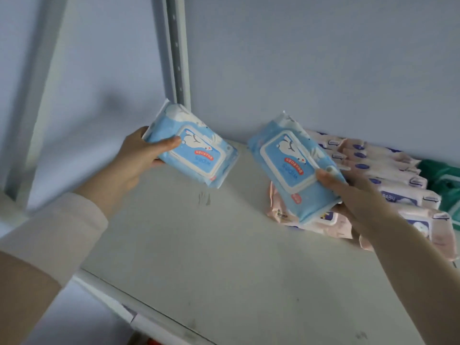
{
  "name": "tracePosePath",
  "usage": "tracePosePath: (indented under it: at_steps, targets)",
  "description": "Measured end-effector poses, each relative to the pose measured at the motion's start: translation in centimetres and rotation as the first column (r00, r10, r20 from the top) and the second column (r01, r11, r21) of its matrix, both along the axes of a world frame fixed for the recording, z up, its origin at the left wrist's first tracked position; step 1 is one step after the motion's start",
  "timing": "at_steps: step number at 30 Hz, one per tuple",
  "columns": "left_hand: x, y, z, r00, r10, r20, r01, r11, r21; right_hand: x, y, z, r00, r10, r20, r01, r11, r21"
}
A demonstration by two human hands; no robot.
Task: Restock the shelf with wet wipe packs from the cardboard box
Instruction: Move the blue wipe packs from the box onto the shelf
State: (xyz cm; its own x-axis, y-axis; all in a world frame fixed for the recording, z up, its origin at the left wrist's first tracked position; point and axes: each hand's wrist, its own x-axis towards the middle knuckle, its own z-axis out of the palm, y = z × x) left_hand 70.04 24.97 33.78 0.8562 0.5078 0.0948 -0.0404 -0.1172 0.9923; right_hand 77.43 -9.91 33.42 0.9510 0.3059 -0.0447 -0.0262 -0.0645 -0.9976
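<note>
My left hand [139, 158] grips a light blue wet wipe pack [191, 148] with a polar bear on its lid, held tilted above the left part of the white shelf [199, 245]. My right hand [348, 195] holds a second, matching blue wet wipe pack [291, 165] by its lower edge, thumb on top, just above a pink pack [321, 222] that lies on the shelf. The cardboard box is out of view.
Rows of pink wipe packs [388, 175] fill the right side of the shelf, with green packs [445, 188] at the far right. A slotted metal upright [178, 58] stands at the back wall. The shelf's front edge [139, 310] runs diagonally below my arms.
</note>
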Motion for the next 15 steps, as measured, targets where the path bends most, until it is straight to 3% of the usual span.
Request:
tracePosePath:
  at_steps: [6, 10, 15]
  targets:
    - [4.2, 1.9, -2.7, 0.998, 0.049, 0.045, -0.042, 0.989, -0.143, 3.8, 2.4, 1.7, 0.991, 0.114, 0.072, -0.098, 0.977, -0.190]
    - [8.3, 2.7, -4.8, 0.995, -0.062, 0.078, 0.081, 0.960, -0.269, 5.1, 4.4, 1.8, 0.973, 0.225, 0.048, -0.206, 0.944, -0.257]
    - [15.5, 3.5, -6.5, 0.973, -0.201, 0.111, 0.228, 0.896, -0.380, 7.5, 7.9, 1.0, 0.966, 0.244, 0.089, -0.190, 0.897, -0.399]
